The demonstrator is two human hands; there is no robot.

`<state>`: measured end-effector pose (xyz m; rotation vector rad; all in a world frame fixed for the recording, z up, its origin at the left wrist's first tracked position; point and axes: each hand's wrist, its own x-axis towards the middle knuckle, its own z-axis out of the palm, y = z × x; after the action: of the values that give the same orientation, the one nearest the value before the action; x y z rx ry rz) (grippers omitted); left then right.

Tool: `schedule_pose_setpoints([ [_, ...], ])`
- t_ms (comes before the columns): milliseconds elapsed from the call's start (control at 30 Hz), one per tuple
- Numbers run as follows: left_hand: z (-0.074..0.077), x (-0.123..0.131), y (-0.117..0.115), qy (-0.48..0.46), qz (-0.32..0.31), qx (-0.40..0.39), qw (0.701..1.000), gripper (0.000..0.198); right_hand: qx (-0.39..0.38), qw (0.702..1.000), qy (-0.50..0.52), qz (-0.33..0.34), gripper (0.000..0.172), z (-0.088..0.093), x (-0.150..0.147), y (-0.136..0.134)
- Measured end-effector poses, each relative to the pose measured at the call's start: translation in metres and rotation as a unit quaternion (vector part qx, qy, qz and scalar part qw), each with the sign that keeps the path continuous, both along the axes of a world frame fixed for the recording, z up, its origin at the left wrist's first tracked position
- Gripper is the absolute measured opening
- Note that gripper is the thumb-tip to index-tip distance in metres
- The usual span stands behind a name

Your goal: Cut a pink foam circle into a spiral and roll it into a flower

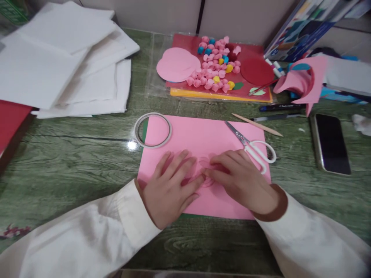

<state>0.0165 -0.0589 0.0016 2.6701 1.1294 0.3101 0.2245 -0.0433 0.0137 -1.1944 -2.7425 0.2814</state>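
A pink paper sheet [199,133] lies on a green one whose edge shows at the left and bottom. My left hand [174,185] rests palm down on the pink sheet, fingers spread. From the right, my right hand [240,179] bends its fingers and brings the fingertips together on a small curved pink paper piece [207,182] at the sheet's middle. That piece is partly hidden by fingers, and its full shape is unclear. Scissors with white handles [255,152] lie at the sheet's upper right, just beyond my right hand. A roll of tape [136,135] overlaps the upper left corner.
Behind the sheet, pink, blue and yellow paper bits [214,69] sit on a red sheet. White foam-like sheets [58,58] are stacked at the left. A pointed wooden stick [261,125], pens [281,107], a phone [332,143] and a cut pink scrap [317,77] lie rightward.
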Motion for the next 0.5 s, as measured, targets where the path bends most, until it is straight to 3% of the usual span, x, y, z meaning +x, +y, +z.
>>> schedule_pose_setpoints([
  [500,0.0047,-0.0034,0.006,0.025,-0.058,0.044,0.997,0.036,0.021,0.999,-0.028,-0.002,0.017,0.0015,-0.0041,-0.0027],
])
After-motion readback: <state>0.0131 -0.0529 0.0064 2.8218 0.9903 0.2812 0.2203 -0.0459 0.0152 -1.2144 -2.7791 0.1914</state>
